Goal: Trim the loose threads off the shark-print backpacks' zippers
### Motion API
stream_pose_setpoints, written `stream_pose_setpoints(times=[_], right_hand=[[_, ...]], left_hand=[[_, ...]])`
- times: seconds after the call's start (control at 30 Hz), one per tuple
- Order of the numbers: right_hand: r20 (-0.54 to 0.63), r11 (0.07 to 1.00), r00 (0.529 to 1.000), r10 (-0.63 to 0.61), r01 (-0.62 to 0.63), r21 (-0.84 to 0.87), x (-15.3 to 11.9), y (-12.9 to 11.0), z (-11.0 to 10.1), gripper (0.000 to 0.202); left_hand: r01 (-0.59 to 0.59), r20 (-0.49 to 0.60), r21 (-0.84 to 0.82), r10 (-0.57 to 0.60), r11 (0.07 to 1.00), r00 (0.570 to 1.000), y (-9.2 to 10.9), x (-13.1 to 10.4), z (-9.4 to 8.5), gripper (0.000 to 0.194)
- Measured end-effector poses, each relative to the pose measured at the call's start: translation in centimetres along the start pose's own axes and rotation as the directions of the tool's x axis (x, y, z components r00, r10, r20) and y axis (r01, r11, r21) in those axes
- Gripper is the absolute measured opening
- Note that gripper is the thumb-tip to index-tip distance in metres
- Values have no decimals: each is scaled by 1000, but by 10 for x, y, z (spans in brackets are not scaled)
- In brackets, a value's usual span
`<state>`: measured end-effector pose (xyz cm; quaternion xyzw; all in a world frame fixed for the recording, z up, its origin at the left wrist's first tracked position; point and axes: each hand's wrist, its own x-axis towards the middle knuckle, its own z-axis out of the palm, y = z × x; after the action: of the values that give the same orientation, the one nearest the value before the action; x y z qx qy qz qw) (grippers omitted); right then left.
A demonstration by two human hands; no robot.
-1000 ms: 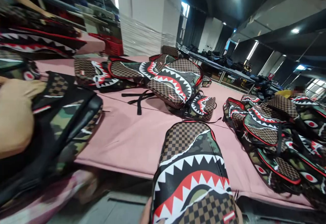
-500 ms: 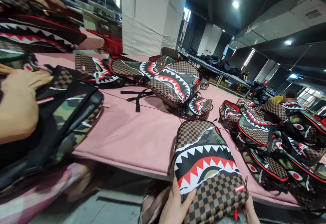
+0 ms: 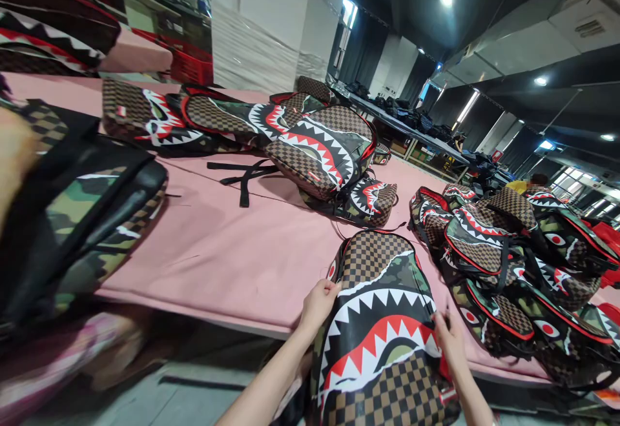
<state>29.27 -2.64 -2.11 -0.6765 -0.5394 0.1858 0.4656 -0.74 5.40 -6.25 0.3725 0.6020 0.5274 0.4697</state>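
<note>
Backpack with brown checks, camouflage and printed red-and-white shark teeth [image 3: 380, 316]: tilted, front up, at the near edge of a pink cloth-covered table [image 3: 217, 239]. Left hand [image 3: 320, 303] pinches its left edge; right hand [image 3: 449, 335] curls at the right edge, grip unclear. Front panel looks complete; handling seems midway, bag not yet released. Similar bags heaped right [image 3: 484, 245], others far [image 3: 314, 148]. Left: another person's blurred arm [image 3: 13, 161].

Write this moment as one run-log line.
left hand: on checked backpack, left edge; right hand: on its right edge; nearby: pink table, piled backpacks
</note>
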Motion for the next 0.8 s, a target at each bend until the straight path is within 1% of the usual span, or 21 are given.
stream_pose_setpoints(times=[0.03, 0.07, 0.13, 0.17, 0.23, 0.27, 0.33, 0.37, 0.43, 0.5, 0.53, 0.67, 0.73, 0.8], right_hand=[[90, 999, 995, -41, 42, -6, 3, -16, 17, 32], [180, 995, 979, -97, 101, -18, 7, -31, 35, 30], [349, 980, 922, -167, 194, -44, 14, -59, 73, 28], [407, 971, 892, -198, 236, -47, 18, -72, 92, 26], [483, 947, 838, -254, 318, -53, 23, -92, 128, 26], [506, 933, 819, -271, 353, -73, 25, -99, 145, 26], [538, 920, 800, -268, 378, -103, 26, -107, 170, 23], [543, 916, 799, -258, 381, -125, 26, -108, 178, 21], [548, 899, 802, -240, 396, -186, 24, -109, 183, 23], [569, 848, 786, -240, 455, -272, 21, -110, 175, 24], [592, 808, 766, -248, 501, -310, 20, -111, 168, 23], [711, 596, 646, -279, 697, -400, 18, -129, 143, 17], [758, 477, 592, -275, 768, -428, 17, -142, 138, 15], [801, 380, 538, -264, 821, -426, 16, -154, 141, 14]], left_hand=[[7, -8, -36, -7, 999, 1000, -1, 1, 3, 24], [13, -15, -78, -14, 997, 1000, -3, 0, 4, 24], [21, -25, -176, -26, 984, 999, -6, -5, 5, 28], [26, -26, -227, -33, 974, 999, -8, -9, 4, 31], [40, -18, -323, -48, 946, 999, -11, -17, 2, 38], [49, -11, -364, -57, 930, 998, -13, -21, 0, 41], [68, -3, -421, -77, 904, 997, -17, -27, -6, 44], [77, -6, -438, -88, 896, 996, -19, -29, -10, 44], [92, -14, -454, -111, 886, 994, -22, -32, -16, 44], [104, -20, -461, -127, 882, 992, -25, -30, -20, 44], [107, -22, -463, -133, 880, 991, -26, -29, -20, 44], [95, -71, -477, -146, 874, 987, -30, -18, -13, 41], [80, -106, -487, -150, 870, 983, -30, -13, -9, 40], [71, -132, -490, -154, 869, 979, -30, -9, -6, 39]])
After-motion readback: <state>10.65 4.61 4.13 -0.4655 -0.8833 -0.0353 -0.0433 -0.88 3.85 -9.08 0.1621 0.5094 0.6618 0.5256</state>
